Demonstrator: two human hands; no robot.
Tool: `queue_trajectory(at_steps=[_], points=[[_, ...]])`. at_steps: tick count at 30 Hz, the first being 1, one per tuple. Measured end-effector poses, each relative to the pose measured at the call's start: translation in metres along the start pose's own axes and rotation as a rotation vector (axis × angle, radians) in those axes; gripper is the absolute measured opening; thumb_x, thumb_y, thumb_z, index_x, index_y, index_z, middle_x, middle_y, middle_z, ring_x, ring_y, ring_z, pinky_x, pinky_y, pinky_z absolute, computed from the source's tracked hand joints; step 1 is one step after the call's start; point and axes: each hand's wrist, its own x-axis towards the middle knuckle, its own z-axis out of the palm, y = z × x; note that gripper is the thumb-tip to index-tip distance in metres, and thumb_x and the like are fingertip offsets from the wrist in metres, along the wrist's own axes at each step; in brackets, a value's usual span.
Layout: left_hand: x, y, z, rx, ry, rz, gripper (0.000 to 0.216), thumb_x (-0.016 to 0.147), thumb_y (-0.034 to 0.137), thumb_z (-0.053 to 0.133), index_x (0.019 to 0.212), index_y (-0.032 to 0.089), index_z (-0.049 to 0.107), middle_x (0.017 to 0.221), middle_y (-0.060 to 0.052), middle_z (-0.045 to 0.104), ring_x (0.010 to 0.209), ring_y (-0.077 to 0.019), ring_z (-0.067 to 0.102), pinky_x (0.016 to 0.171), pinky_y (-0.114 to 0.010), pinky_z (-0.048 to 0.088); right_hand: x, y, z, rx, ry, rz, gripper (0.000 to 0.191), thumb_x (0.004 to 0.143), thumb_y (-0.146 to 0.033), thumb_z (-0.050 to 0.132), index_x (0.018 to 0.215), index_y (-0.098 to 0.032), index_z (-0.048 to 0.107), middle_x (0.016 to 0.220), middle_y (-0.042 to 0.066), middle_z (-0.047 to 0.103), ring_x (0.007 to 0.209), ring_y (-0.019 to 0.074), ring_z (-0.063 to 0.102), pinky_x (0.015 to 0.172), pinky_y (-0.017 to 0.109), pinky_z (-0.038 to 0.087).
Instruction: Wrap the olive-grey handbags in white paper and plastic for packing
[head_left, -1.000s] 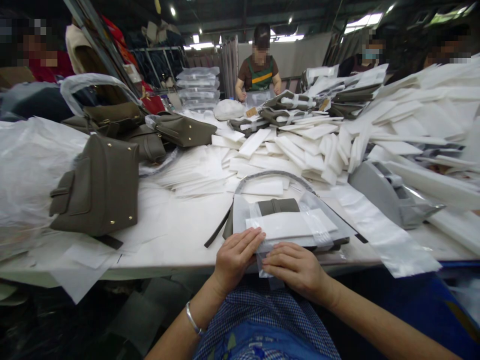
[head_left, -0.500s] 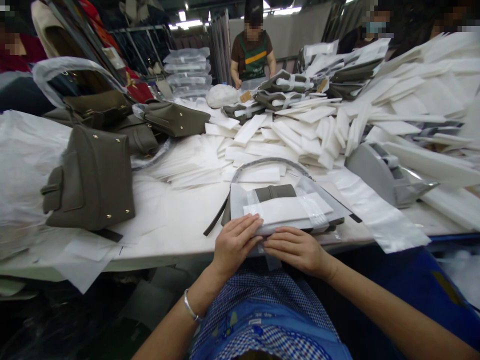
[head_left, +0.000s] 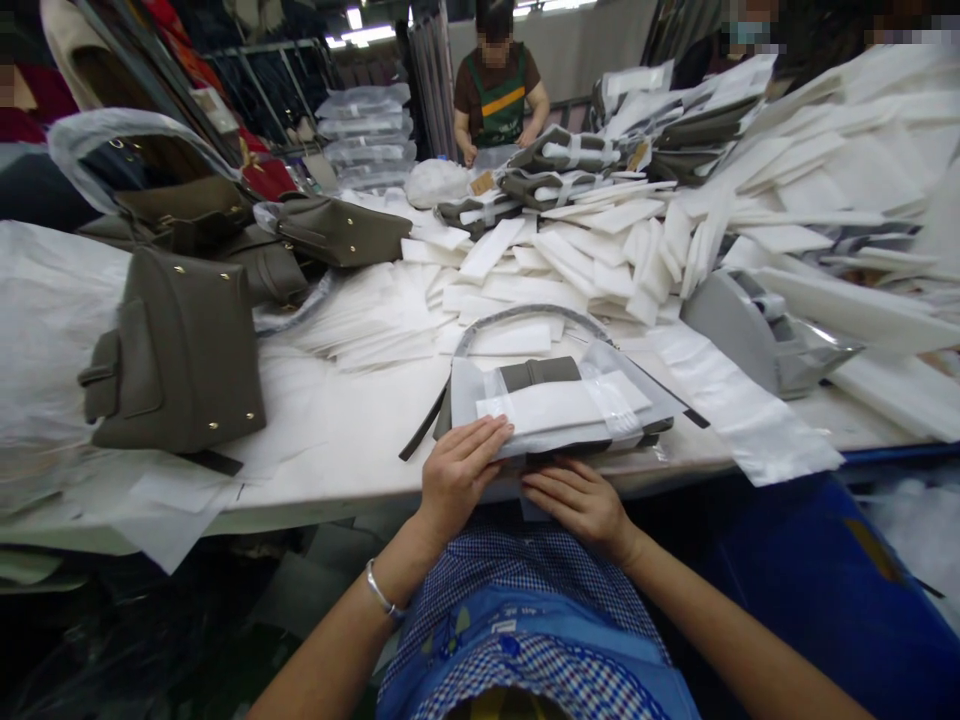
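Observation:
A flat olive-grey bag (head_left: 541, 375) lies at the near edge of the white table (head_left: 352, 440), covered by a white foam sheet (head_left: 559, 405) and clear plastic film. My left hand (head_left: 457, 472) rests flat on the sheet's near left corner, fingers stretched out. My right hand (head_left: 576, 498) sits just below the bag's front edge, fingers curled under the plastic wrap there. The bag's long strap (head_left: 517, 322) arcs behind it.
An olive backpack-style bag (head_left: 176, 350) stands at the left, with more bags (head_left: 337, 232) behind it. Piles of white foam pieces (head_left: 600, 260) cover the middle and right. A grey tape dispenser (head_left: 757, 335) sits at right. A person in a green apron (head_left: 499, 90) works at the far end.
My right hand has slid from on top of the plastic down to the bag's front edge. The left hand has stayed on the foam sheet. The view has tilted slightly downward.

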Motion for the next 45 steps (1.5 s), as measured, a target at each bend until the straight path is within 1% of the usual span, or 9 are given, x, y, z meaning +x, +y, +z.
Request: queue_trajectory(at_steps=[7,15,23,28,31,34,38,41,45], points=[[0.000,-0.002,0.002,0.020,0.017,0.032,0.047,0.095,0.020,0.061,0.141,0.025,0.052,0.137,-0.006,0.063,0.127,-0.0234,0.059,0.104,-0.043,0.053,0.017,-0.018,0.005,0.131,0.105,0.094,0.029,0.095,-0.006,0.051,0.115,-0.018,0.069,0.108,0.008,0.077,0.103,0.0192,0.072,0.096,0.040,0.057],[-0.001,-0.005,0.009,0.038,0.079,0.073,0.045,0.096,0.018,0.061,0.139,0.024,0.054,0.133,-0.006,0.066,0.128,-0.0232,0.058,0.102,-0.042,0.054,0.023,-0.059,0.011,0.201,0.117,0.208,0.034,0.091,-0.004,0.048,0.110,-0.020,0.071,0.105,0.006,0.078,0.099,0.0181,0.074,0.092,0.035,0.060],[-0.003,-0.005,0.009,0.030,0.084,0.073,0.045,0.095,0.017,0.061,0.139,0.023,0.055,0.132,-0.006,0.067,0.126,-0.0237,0.060,0.101,-0.041,0.056,0.039,-0.055,0.005,0.242,0.105,0.129,0.030,0.091,-0.005,0.049,0.107,-0.018,0.070,0.102,0.004,0.079,0.094,0.0159,0.075,0.090,0.030,0.059],[-0.003,-0.005,0.008,0.030,0.096,0.071,0.045,0.095,0.014,0.060,0.139,0.023,0.055,0.131,-0.006,0.067,0.125,-0.0235,0.061,0.099,-0.041,0.057,0.038,-0.062,0.008,0.238,0.100,0.171,0.031,0.092,-0.004,0.048,0.108,-0.018,0.071,0.099,0.005,0.079,0.094,0.0154,0.075,0.090,0.029,0.059],[-0.001,-0.005,0.008,0.027,0.103,0.083,0.043,0.096,0.015,0.060,0.138,0.022,0.056,0.131,-0.007,0.067,0.125,-0.0230,0.061,0.098,-0.040,0.057,0.045,-0.062,-0.002,0.310,0.024,0.162,0.025,0.095,-0.009,0.048,0.100,-0.020,0.070,0.092,0.002,0.079,0.088,0.0144,0.075,0.090,0.028,0.058],[-0.002,-0.005,0.009,0.025,0.125,0.102,0.040,0.097,0.017,0.059,0.136,0.020,0.057,0.128,-0.008,0.068,0.123,-0.0226,0.062,0.097,-0.039,0.057,0.065,-0.041,-0.027,0.351,-0.063,0.118,0.015,0.098,-0.023,0.055,0.101,-0.020,0.069,0.091,0.002,0.078,0.088,0.0153,0.074,0.099,0.033,0.053],[-0.004,-0.005,0.010,0.048,0.159,0.101,0.039,0.098,0.016,0.056,0.137,0.022,0.057,0.127,-0.007,0.069,0.123,-0.0223,0.062,0.096,-0.039,0.057,0.107,0.021,-0.045,0.024,-0.077,0.244,0.027,0.099,-0.026,0.054,0.122,-0.018,0.065,0.122,0.010,0.072,0.118,0.0235,0.064,0.110,0.046,0.043],[-0.005,-0.005,0.010,0.058,0.140,0.100,0.038,0.098,0.014,0.055,0.135,0.022,0.058,0.128,-0.006,0.069,0.123,-0.0219,0.062,0.097,-0.038,0.057,0.139,0.068,-0.034,-0.137,-0.369,0.344,0.029,0.099,-0.030,0.054,0.120,-0.015,0.067,0.126,0.013,0.069,0.123,0.0294,0.060,0.110,0.052,0.039],[-0.006,-0.007,0.010,0.054,0.143,0.099,0.038,0.098,0.013,0.054,0.135,0.022,0.058,0.130,-0.005,0.068,0.124,-0.0206,0.061,0.097,-0.037,0.056,0.169,0.096,-0.011,-0.140,-0.768,0.342,0.030,0.100,-0.031,0.050,0.101,-0.014,0.074,0.106,0.015,0.076,0.103,0.0293,0.069,0.104,0.048,0.042]])
